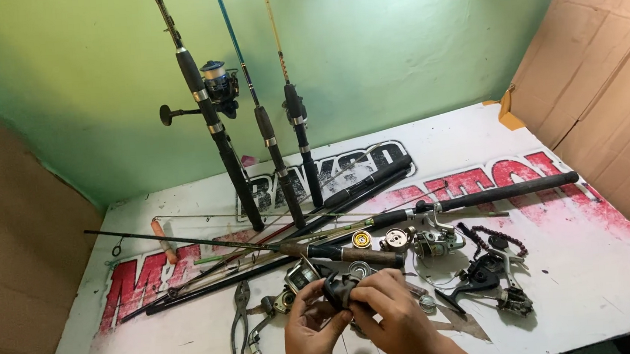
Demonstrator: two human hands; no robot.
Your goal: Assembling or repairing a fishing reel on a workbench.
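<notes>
Both of my hands meet low in the middle of the head view, over the white table (574, 284). My left hand (307, 334) and my right hand (391, 319) together grip a small dark fishing reel body (338, 290) between their fingers. Just behind it lie another reel (300, 275) and a rod handle (357, 255). My fingers hide most of the held part.
Three rods (216, 132) lean upright against the green wall, one with a spinning reel (220, 84). Several rods lie flat across the table. Pliers (242, 311) lie left of my hands, a silver reel (434, 241), dark reel parts (484, 276) and beads (500, 236) to the right. Cardboard stands on both sides.
</notes>
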